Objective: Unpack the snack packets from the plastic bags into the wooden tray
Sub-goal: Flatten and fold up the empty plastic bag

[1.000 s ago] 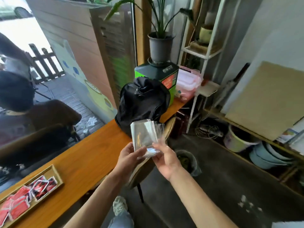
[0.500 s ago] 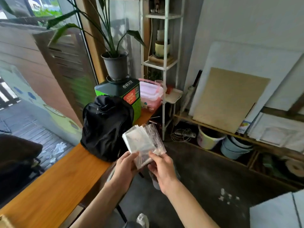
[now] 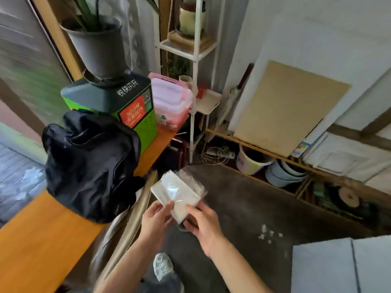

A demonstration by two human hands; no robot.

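1. Both hands hold a small stack of clear, crinkled plastic bags (image 3: 178,192) in the air, off the right edge of the long orange wooden counter (image 3: 40,235) and above the dark floor.

2. The left hand (image 3: 155,218) is closed in a pinch on the stack's lower left edge, thumb on top. The right hand (image 3: 202,224) is closed on the lower right corner, its fingers curled under the stack.

3. The bags look flat and pale. Whether any snack packets remain inside them cannot be told from this view.

4. The stack's long axis runs from the hands up and away to the left, toward the slumped black fabric backpack (image 3: 91,166) on the counter. The free end points away from the body.

5. The wooden tray is not in view. The head is turned toward the white metal shelf rack (image 3: 193,81) and the cluttered low shelf by the wall.

6. Judgement: the bags lie between the two hands, equally near to each, so either hand could carry them alone. The left hand is the one nearer the counter.

7. Judgement: whatever comes next must go leftward, since the counter lies wholly on the left of the hands. A turn of the head that way seems needed to find the tray.

8. Risk, as a guess: the thin film is slippery and loosely stacked, so a bag could slide out and drop to the floor.
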